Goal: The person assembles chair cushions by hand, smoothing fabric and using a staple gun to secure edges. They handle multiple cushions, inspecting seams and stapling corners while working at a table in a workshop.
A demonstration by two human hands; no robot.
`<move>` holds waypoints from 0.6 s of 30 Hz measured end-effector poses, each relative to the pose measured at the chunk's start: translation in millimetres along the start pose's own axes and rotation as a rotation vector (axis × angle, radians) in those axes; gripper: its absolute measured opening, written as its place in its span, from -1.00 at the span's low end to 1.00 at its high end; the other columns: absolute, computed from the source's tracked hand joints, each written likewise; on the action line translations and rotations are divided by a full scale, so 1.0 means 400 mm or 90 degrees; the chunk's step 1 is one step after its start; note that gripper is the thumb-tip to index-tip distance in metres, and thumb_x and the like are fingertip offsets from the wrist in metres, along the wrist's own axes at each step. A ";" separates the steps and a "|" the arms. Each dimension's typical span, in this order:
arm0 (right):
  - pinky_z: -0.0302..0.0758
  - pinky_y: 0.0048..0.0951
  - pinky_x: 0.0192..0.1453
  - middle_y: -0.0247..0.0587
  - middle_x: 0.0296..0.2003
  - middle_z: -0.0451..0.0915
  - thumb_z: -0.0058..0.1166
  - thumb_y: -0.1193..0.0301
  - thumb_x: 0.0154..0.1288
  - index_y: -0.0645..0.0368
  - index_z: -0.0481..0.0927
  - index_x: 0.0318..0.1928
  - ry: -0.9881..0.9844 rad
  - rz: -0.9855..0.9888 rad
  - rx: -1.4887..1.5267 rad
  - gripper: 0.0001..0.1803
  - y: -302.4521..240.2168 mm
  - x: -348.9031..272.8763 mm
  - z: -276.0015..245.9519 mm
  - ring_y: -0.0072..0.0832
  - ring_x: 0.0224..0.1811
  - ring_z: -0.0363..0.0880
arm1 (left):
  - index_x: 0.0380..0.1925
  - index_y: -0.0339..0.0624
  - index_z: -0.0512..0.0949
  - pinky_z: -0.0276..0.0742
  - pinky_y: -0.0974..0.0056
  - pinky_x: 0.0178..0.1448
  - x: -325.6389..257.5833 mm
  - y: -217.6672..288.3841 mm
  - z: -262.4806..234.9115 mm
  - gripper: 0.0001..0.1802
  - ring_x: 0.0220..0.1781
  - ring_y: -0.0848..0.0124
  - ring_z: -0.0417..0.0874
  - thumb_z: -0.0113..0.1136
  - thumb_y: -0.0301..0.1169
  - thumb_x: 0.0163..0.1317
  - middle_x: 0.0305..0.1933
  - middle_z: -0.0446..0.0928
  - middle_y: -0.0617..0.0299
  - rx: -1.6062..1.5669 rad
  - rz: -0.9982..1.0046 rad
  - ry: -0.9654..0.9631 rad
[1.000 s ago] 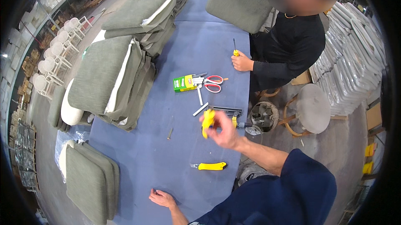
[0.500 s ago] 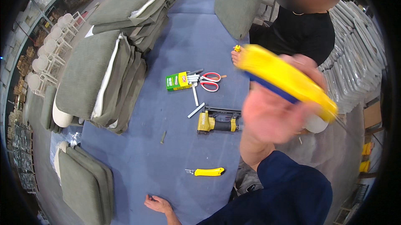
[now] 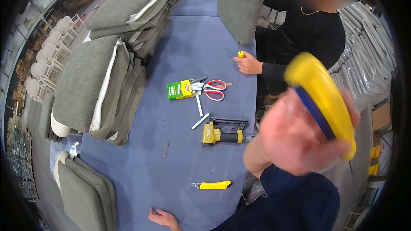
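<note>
My right hand (image 3: 295, 139) is raised close in front of me at the right, its fingers wrapped round a long yellow thing with a dark blue stripe (image 3: 322, 98). Motion blurs that thing, so its kind cannot be made out; a thin dark line hangs from its lower end. At the near edge, my left hand (image 3: 162, 218) rests on the blue-covered table (image 3: 147, 179), fingers loosely apart and nothing in them. Nearest to it lies a yellow utility knife (image 3: 214, 185). A yellow-and-black staple gun (image 3: 224, 133) lies farther off, beside the right forearm.
A green-and-yellow box (image 3: 179, 90) with staple strips lies near red-handled scissors (image 3: 215, 90). Grey-green cushions (image 3: 85, 81) are stacked along the left. Across the right side, another person's hand (image 3: 249, 63) grips a yellow-handled tool beside an upright cushion (image 3: 240, 8).
My right hand has swung right and down, tilting the yellow thing steeper. The other person's hand has moved into fuller view over the table. My left hand stays near the same spot.
</note>
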State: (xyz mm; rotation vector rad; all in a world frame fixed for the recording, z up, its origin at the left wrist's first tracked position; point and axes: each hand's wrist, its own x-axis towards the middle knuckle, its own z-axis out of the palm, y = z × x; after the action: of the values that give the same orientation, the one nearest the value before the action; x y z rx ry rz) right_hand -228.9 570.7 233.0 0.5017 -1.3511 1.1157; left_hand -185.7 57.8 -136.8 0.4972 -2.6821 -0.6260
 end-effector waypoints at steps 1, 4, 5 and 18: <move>0.64 -0.21 0.20 -0.04 0.11 0.52 0.00 -0.01 0.57 0.23 0.39 0.24 0.025 0.003 0.005 -0.43 0.005 0.000 0.007 -0.25 0.05 0.63 | 0.11 -0.39 0.54 0.50 0.00 0.09 0.003 -0.001 0.002 -0.58 -0.01 0.07 0.52 0.02 -0.40 0.32 0.01 0.44 -0.04 0.011 0.003 0.002; 0.71 -0.29 -0.01 -0.07 0.11 0.48 0.11 0.02 0.51 0.21 0.35 0.25 0.137 0.026 -0.126 -0.42 0.069 -0.029 0.067 -0.27 -0.07 0.64 | 0.12 -0.39 0.53 0.51 0.00 0.08 0.000 -0.001 0.011 -0.58 -0.02 0.07 0.52 0.01 -0.40 0.31 0.01 0.44 -0.03 -0.011 -0.002 0.011; 0.71 -0.28 -0.02 -0.12 0.10 0.46 0.04 -0.01 0.55 0.15 0.34 0.23 0.124 0.003 -0.185 -0.46 0.079 -0.028 0.068 -0.26 -0.05 0.59 | 0.13 -0.38 0.55 0.48 -0.07 0.13 0.002 -0.011 0.010 -0.57 -0.01 -0.03 0.52 0.10 -0.36 0.34 -0.01 0.47 -0.10 0.012 0.025 0.008; 0.68 -0.48 -0.26 -0.05 0.16 0.35 -0.07 0.02 0.61 0.06 0.29 0.27 0.083 0.006 -0.299 -0.52 0.136 -0.092 0.038 -0.29 -0.06 0.56 | -0.05 -0.52 0.60 0.53 -0.23 0.15 0.006 0.048 -0.037 -0.64 -0.04 -0.33 0.59 0.23 -0.35 0.37 -0.10 0.59 -0.37 0.140 0.072 -0.010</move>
State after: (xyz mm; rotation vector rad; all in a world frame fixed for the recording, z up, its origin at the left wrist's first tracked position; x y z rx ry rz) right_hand -277.1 569.5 185.8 0.0778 -1.4421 0.7856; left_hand -186.9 67.7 -114.3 0.3949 -2.7859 -0.3058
